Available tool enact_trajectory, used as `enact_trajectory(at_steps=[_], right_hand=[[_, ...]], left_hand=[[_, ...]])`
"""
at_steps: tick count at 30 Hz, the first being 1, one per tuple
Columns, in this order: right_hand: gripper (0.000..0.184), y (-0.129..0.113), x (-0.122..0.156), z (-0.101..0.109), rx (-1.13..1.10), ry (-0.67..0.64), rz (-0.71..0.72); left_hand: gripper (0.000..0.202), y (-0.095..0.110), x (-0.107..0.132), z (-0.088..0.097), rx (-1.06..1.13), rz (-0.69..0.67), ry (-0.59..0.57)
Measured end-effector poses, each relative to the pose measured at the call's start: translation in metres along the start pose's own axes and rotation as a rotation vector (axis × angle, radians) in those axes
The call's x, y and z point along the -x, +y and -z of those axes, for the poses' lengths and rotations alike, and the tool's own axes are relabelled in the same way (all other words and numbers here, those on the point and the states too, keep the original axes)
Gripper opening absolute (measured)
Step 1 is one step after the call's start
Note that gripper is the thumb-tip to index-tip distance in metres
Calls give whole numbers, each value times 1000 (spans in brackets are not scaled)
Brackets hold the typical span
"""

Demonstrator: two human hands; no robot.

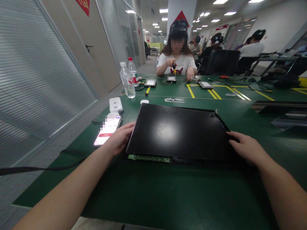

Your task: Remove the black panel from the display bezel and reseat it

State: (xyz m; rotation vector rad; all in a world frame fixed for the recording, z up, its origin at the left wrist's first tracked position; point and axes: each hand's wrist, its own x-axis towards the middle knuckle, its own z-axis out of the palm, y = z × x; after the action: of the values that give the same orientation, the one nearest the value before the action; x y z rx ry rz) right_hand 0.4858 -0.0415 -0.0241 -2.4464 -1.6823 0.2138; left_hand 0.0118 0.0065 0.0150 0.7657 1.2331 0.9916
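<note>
A large black display panel (177, 131) lies flat on the green table (168, 195), a thin green circuit strip (150, 157) showing along its near edge. My left hand (118, 139) grips the panel's left edge, fingers curled round it. My right hand (246, 147) holds the right edge, fingers bent over the rim. A lit smartphone (107, 131) lies just left of my left hand.
A white power bank (116, 104) and two water bottles (127, 81) stand at the far left. Across the table a person works with a screwdriver on a small drive (171, 79). Yellow tape lines (213, 92), cables and more drives lie beyond. The table's left edge drops to the floor.
</note>
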Motion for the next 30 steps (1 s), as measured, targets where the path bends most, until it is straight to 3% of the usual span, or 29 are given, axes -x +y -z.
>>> enact_trajectory(at_steps=[3,8,13,17,30], right_hand=[[59,-2,1,2,11,0,-29],[59,-5,3,5,8,-34,-72],[57,-2,3,4,13,-10,-64],[56,3,0,1,13,9,-36],[62,-1,2,1,14,-10,-58]], left_hand=[[39,-2,-4,4,-41,-43,-32],[29,-7,-8,11,-166,-126,28],[51,-12,-7,13,-349,-168,-41],[67,-16,-9,15,-539,-255,16],[67,-17,-9,15,-911,-392,67]])
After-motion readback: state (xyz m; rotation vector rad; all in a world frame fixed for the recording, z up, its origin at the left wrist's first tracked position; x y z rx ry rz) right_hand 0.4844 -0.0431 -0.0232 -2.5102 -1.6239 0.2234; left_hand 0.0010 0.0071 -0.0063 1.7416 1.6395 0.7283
